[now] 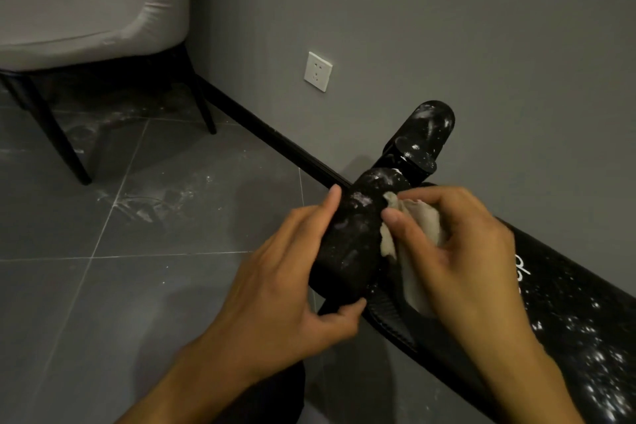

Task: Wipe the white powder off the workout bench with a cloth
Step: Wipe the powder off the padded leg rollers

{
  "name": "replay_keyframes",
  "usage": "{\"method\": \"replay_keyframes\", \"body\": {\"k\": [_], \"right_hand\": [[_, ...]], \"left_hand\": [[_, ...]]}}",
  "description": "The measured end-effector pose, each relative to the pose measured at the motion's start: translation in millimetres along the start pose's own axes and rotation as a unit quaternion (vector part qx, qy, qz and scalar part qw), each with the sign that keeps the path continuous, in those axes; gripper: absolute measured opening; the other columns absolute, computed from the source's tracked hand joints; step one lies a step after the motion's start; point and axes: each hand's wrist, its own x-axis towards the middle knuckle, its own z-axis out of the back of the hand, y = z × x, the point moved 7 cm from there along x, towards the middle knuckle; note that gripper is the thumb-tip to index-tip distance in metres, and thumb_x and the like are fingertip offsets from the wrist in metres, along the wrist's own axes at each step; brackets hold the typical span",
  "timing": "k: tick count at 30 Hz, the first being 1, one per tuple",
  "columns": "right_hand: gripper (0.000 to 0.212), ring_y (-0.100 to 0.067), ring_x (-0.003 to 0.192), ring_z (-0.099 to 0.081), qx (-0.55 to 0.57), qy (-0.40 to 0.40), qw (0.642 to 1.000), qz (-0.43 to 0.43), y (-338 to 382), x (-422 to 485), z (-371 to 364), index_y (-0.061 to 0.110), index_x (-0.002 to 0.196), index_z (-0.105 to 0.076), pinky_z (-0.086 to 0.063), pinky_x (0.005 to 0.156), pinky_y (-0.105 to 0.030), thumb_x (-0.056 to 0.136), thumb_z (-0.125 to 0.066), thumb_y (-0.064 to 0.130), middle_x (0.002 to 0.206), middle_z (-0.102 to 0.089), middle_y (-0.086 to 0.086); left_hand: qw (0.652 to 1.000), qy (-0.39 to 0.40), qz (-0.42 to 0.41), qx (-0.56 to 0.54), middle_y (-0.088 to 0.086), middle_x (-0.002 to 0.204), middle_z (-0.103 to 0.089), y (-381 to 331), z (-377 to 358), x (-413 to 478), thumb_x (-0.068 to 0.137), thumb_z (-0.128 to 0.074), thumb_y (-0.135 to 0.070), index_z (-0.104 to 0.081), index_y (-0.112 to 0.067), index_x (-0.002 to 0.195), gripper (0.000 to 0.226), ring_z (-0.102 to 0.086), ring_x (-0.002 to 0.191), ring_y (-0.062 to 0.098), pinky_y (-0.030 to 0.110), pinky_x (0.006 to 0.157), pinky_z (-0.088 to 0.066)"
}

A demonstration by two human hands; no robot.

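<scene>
Head view: L hand point(275, 272) wraps near foam roller pad point(351, 237), fingers curled over top, thumb under, prob. to steady it. R hand point(457, 244) pinches bunched cloth point(423, 227) against roller's inner side. Powder point(599, 365) specks bench pad point(568, 320) behind R wrist. Far roller point(426, 134) beyond fingertips, dusty. Wall close; floor point(137, 251) side open.

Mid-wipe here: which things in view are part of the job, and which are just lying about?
Part of the job:
- cloth, in the right hand
- near foam roller, gripped by the left hand
- far foam roller, powder-streaked
- bench pad, speckled with powder

Just lying about:
- grey chair
- wall socket
- floor tiles
</scene>
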Motion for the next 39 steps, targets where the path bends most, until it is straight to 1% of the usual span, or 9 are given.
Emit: {"method": "replay_keyframes", "body": {"k": [3,9,13,18,21,27,30,34,39], "right_hand": [[0.012,0.008,0.093,-0.054,-0.018,-0.010,1.000,-0.004,-3,-4,-9,0.028,0.098,-0.062,-0.039,0.078,-0.003,0.091,-0.061,0.038,0.097,-0.057,0.011],[0.004,0.003,0.088,-0.060,0.032,0.022,0.998,0.052,28,-11,-12,0.025,0.093,-0.062,-0.044,0.071,-0.006,0.091,-0.062,0.028,0.092,-0.060,0.014],[0.010,0.001,0.083,-0.060,0.024,0.130,0.980,0.146,55,-20,-25,0.023,0.097,-0.067,-0.047,0.070,-0.012,0.093,-0.060,0.030,0.093,-0.059,0.013],[0.008,0.005,0.088,-0.058,-0.016,0.031,0.997,0.074,21,-3,-6,0.023,0.098,-0.066,-0.043,0.076,-0.005,0.092,-0.063,0.027,0.093,-0.061,0.011],[0.005,0.005,0.087,-0.058,-0.016,0.025,0.997,0.075,21,-4,-6,0.023,0.097,-0.066,-0.044,0.076,-0.006,0.091,-0.064,0.023,0.091,-0.060,0.012],[0.006,0.000,0.086,-0.059,0.045,0.177,0.963,0.200,60,-20,-26,0.019,0.097,-0.069,-0.049,0.073,-0.016,0.091,-0.069,0.019,0.096,-0.059,0.010],[0.009,0.000,0.090,-0.059,0.020,0.128,0.975,0.178,43,-12,-17,0.019,0.100,-0.069,-0.049,0.077,-0.015,0.092,-0.068,0.022,0.098,-0.060,0.009],[0.009,0.008,0.091,-0.057,-0.034,0.002,0.998,0.046,3,2,-1,0.026,0.099,-0.066,-0.042,0.079,-0.005,0.091,-0.063,0.029,0.095,-0.060,0.012],[0.008,0.001,0.089,-0.061,0.039,0.077,0.988,0.126,41,-10,-19,0.022,0.099,-0.068,-0.049,0.074,-0.013,0.093,-0.063,0.023,0.094,-0.061,0.012]], "left_hand": [[0.996,-0.003,0.043,-0.082,-0.018,0.154,-0.034,7,-4,-7,0.075,-0.078,-0.055,-0.014,-0.028,0.161,0.111,-0.041,0.140,0.003,0.015,0.103,-0.043],[0.986,-0.020,0.088,-0.138,-0.028,0.144,-0.036,12,-10,-13,0.074,-0.078,-0.054,-0.022,-0.044,0.153,0.098,-0.050,0.129,0.000,0.014,0.094,-0.049],[0.983,-0.033,0.066,-0.166,-0.011,0.144,-0.045,12,-12,-13,0.074,-0.083,-0.035,-0.031,-0.022,0.155,0.097,-0.054,0.128,0.005,0.013,0.095,-0.046],[0.990,-0.057,0.045,-0.119,-0.007,0.133,-0.050,7,-6,-11,0.074,-0.079,-0.035,-0.038,-0.023,0.151,0.088,-0.057,0.120,0.010,0.013,0.089,-0.048],[0.994,-0.058,0.027,-0.091,-0.004,0.132,-0.051,3,-4,-9,0.074,-0.078,-0.032,-0.041,-0.017,0.151,0.087,-0.057,0.119,0.010,0.012,0.089,-0.048],[0.995,-0.038,0.005,-0.088,0.000,0.139,-0.050,5,1,-8,0.075,-0.083,-0.033,-0.044,-0.010,0.150,0.088,-0.058,0.124,0.012,0.019,0.094,-0.049],[0.998,-0.040,-0.007,-0.055,0.001,0.137,-0.050,4,1,-6,0.072,-0.084,-0.025,-0.045,-0.011,0.150,0.088,-0.058,0.122,0.013,0.017,0.091,-0.050],[0.999,-0.039,-0.023,-0.025,0.000,0.141,-0.046,3,0,-6,0.073,-0.079,-0.028,-0.042,-0.017,0.152,0.088,-0.052,0.126,0.008,0.019,0.083,-0.056],[0.998,-0.049,-0.033,-0.026,0.004,0.141,-0.048,4,0,-6,0.073,-0.080,-0.022,-0.041,-0.016,0.152,0.088,-0.054,0.128,0.011,0.026,0.089,-0.056]]}}
